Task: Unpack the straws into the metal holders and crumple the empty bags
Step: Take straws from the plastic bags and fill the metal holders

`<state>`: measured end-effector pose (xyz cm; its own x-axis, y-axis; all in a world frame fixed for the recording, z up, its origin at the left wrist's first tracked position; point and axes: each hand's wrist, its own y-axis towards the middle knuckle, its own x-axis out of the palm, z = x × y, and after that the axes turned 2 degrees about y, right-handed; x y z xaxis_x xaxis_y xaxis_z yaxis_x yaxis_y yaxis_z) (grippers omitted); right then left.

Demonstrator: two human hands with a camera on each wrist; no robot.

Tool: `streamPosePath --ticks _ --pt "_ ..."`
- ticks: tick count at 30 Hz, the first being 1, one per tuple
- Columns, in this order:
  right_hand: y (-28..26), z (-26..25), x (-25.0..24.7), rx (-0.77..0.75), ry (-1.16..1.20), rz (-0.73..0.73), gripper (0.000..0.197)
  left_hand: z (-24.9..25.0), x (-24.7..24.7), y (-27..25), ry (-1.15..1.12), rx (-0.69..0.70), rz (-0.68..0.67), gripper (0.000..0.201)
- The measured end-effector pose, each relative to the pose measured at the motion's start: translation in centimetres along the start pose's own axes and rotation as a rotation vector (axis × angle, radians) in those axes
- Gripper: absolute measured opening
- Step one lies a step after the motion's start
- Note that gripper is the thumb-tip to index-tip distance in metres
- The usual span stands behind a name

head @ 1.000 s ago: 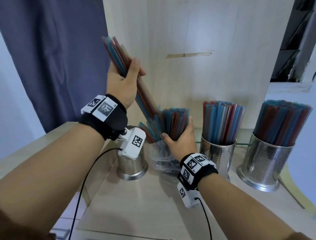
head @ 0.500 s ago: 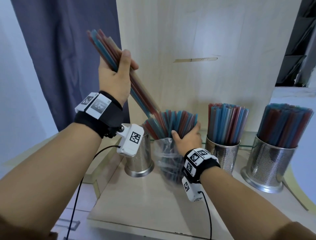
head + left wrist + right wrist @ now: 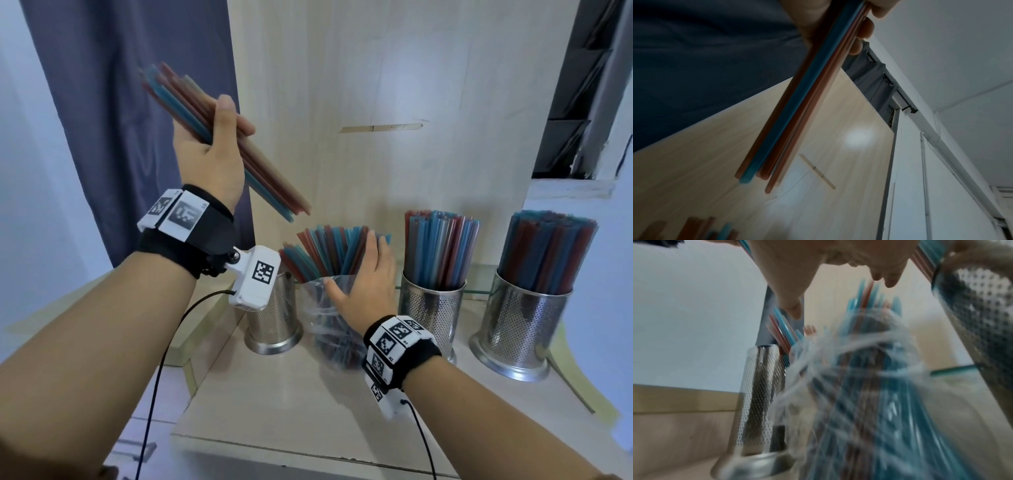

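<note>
My left hand [image 3: 219, 144] is raised at the left and grips a bundle of red and blue straws [image 3: 260, 174], tilted, with its lower ends clear above the bag. In the left wrist view the bundle [image 3: 797, 113] runs down from the fingers [image 3: 865, 29]. A clear plastic bag [image 3: 318, 315] with several more straws [image 3: 329, 250] stands on the shelf. My right hand [image 3: 363, 277] rests against its right side, fingers straight, thumb at the rim. An empty perforated metal holder [image 3: 274, 322] stands just left of the bag, partly hidden by the wrist camera.
Two metal holders packed with straws stand to the right, one [image 3: 433, 315] close to my right wrist, the other [image 3: 524, 329] further right. A wooden panel [image 3: 376, 85] rises behind them. The shelf front edge [image 3: 308, 455] is near me. A dark curtain [image 3: 120, 102] hangs at the left.
My left hand has drawn the bundle up and left, fully out of the bag. The right hand's fingers have straightened from their grip on the bag.
</note>
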<state>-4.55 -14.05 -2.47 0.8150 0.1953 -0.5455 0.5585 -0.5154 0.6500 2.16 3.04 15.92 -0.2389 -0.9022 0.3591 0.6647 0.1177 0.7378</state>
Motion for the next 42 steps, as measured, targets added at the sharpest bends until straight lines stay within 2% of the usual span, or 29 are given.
streamPosePath --ticks 4,7,9,10,11,13,14,15,17,18,19,21,22,23,25,26,27,29,31,33,35,36,37,39,40,41,42 --pt "0.6 -2.3 -3.1 -0.177 0.122 0.039 0.095 1.8 -0.1 -0.5 -0.075 0.034 -0.034 0.012" --pt "1.0 -4.1 -6.0 -0.287 0.264 0.020 0.095 2.0 0.4 -2.0 -0.091 -0.057 -0.233 0.030" --pt "0.9 -5.0 -7.6 -0.293 0.337 -0.127 0.098 1.3 0.7 -3.7 -0.095 -0.180 -0.370 0.033" --pt "0.8 -5.4 -8.0 -0.260 0.354 -0.230 0.094 0.7 0.8 -4.6 -0.077 -0.237 -0.423 0.025" --pt "0.6 -5.5 -8.2 -0.219 0.362 -0.314 0.084 0.2 0.9 -5.5 -0.062 -0.291 -0.471 0.015" --pt "-0.1 -4.8 -7.8 -0.125 0.398 -0.419 0.044 -0.9 1.0 -7.0 -0.053 -0.405 -0.552 0.034" --pt "-0.6 -4.2 -7.7 -0.077 0.433 -0.451 0.023 -1.4 1.2 -7.6 -0.065 -0.445 -0.569 0.040" --pt "-1.2 -3.6 -7.6 -0.043 0.453 -0.481 0.010 -1.8 1.4 -8.2 -0.068 -0.466 -0.570 0.040" --pt "-1.9 -2.3 -8.0 -0.034 0.375 -0.506 0.018 -2.5 1.5 -9.2 0.005 -0.433 -0.542 0.033" --pt "-2.1 -1.8 -8.3 -0.037 0.299 -0.508 0.020 -3.0 1.4 -9.5 0.068 -0.395 -0.498 0.038" --pt "-2.1 -1.2 -8.8 -0.046 0.216 -0.504 0.018 -3.3 1.2 -9.9 0.148 -0.325 -0.425 0.052" --pt "-1.9 -0.1 -9.7 -0.032 0.032 -0.523 0.005 -3.9 0.4 -10.1 0.373 0.000 -0.288 0.085" --pt "-1.8 0.3 -10.2 -0.015 -0.067 -0.535 0.008 -4.0 -0.1 -10.2 0.484 0.223 -0.324 0.093" --pt "-1.8 0.6 -10.6 -0.004 -0.151 -0.544 0.012 -3.8 -0.3 -10.4 0.592 0.448 -0.449 0.097" --pt "-1.9 0.7 -11.4 -0.022 -0.267 -0.525 0.015 -4.1 -0.2 -10.5 0.888 0.820 -0.803 0.096" --pt "-2.1 0.4 -11.8 -0.052 -0.318 -0.526 0.015 -4.4 0.1 -10.7 1.039 0.914 -0.953 0.092" --pt "-2.2 0.2 -12.0 -0.085 -0.354 -0.537 0.016 -4.6 0.4 -10.9 1.163 0.928 -1.059 0.084" --pt "-2.6 -0.2 -12.3 -0.138 -0.416 -0.562 0.016 -4.8 1.1 -11.7 1.318 0.839 -1.169 0.054" --pt "-2.8 -0.1 -12.7 -0.188 -0.516 -0.467 0.022 -5.3 1.4 -12.4 1.408 0.659 -1.203 0.027" --pt "-2.9 1.0 -13.3 -0.200 -0.558 -0.157 0.050 -5.9 1.1 -12.8 1.403 0.431 -1.136 0.022" --pt "-2.9 2.1 -14.3 -0.126 -0.376 0.208 0.093 -6.8 0.5 -12.7 1.268 0.189 -1.025 0.021" --pt "-3.1 2.4 -14.9 -0.075 -0.216 0.297 0.109 -7.0 0.3 -12.8 1.157 0.083 -0.963 0.020" --pt "-3.1 2.6 -15.0 -0.002 -0.001 0.278 0.119 -7.3 0.1 -13.1 1.018 -0.003 -0.907 0.019" --pt "-3.1 1.6 -14.6 0.183 0.519 -0.012 0.120 -7.1 0.4 -14.4 0.757 -0.079 -0.885 0.024" --pt "-3.1 1.0 -13.9 0.258 0.754 -0.150 0.111 -6.9 0.8 -15.3 0.673 -0.102 -0.945 0.027" --pt "-3.0 0.8 -13.2 0.302 0.946 -0.209 0.091 -6.7 1.3 -16.2 0.619 -0.124 -1.023 0.029" --pt "-2.7 0.4 -12.7 0.323 1.099 -0.214 0.063 -6.8 1.8 -17.1 0.590 -0.140 -1.088 0.030"
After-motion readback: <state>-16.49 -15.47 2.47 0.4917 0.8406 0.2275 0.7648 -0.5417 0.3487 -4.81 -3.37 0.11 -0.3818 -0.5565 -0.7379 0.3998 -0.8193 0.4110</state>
